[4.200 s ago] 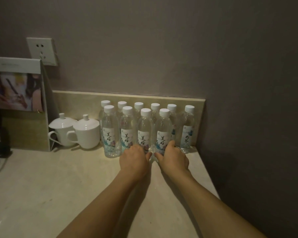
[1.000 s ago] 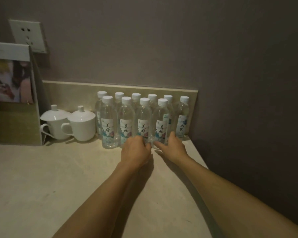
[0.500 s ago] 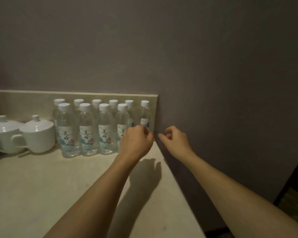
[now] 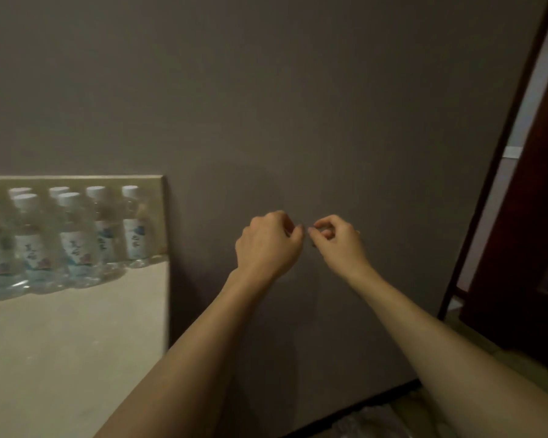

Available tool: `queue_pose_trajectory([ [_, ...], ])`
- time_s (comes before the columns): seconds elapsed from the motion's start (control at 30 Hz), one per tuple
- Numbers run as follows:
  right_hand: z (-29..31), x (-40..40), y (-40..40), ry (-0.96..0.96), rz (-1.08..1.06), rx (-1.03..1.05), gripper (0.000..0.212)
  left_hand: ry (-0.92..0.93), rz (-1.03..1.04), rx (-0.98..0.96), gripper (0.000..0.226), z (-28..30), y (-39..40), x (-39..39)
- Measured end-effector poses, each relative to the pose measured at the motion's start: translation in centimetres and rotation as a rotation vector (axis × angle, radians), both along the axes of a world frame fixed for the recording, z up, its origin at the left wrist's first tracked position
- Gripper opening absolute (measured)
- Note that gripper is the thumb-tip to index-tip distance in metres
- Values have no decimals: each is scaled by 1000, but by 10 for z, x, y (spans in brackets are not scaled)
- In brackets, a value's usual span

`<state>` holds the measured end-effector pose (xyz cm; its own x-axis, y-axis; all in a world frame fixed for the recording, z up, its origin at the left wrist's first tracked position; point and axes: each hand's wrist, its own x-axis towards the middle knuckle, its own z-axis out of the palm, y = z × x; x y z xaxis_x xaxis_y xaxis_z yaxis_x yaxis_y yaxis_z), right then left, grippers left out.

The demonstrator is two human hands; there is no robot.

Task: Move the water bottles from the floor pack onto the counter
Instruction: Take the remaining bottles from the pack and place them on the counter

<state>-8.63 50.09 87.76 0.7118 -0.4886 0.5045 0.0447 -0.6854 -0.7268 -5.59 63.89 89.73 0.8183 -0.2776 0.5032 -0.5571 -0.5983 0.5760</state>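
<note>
Clear plastic white-capped water bottles (image 4: 76, 238) are being kept on beige bench (image 4: 70, 343); left hand (image 4: 268, 245) and right hand (image 4: 339, 243) are being held loosely curled, empty, before grey wall (image 4: 266, 105).

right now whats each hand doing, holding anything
Left hand: loosely curled, empty, in the air off the counter.
Right hand: loosely curled, empty, beside it.

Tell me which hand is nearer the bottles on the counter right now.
Left. The left hand hangs in front of the wall, off the counter's right edge, apart from the bottles. The right hand is farther right, beside the left.
</note>
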Motion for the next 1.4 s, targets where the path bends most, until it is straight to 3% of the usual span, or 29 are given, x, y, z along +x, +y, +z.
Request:
queue_pose_trajectory([
  [0.4,-49,-83,-136,18,-137,161,4,98,-209,45,27,-39,-140,-63],
  [0.57,-69,-94,-170,86,-183,199,15,153,-281,48,26,-63,-182,-60],
  [0.97,-177,-16,-265,325,-231,370,4,491,-345,125,25,-180,-291,34],
  [1.4,-323,24,-333,671,-228,609,21,909,-280,266,23,-325,-351,94],
])
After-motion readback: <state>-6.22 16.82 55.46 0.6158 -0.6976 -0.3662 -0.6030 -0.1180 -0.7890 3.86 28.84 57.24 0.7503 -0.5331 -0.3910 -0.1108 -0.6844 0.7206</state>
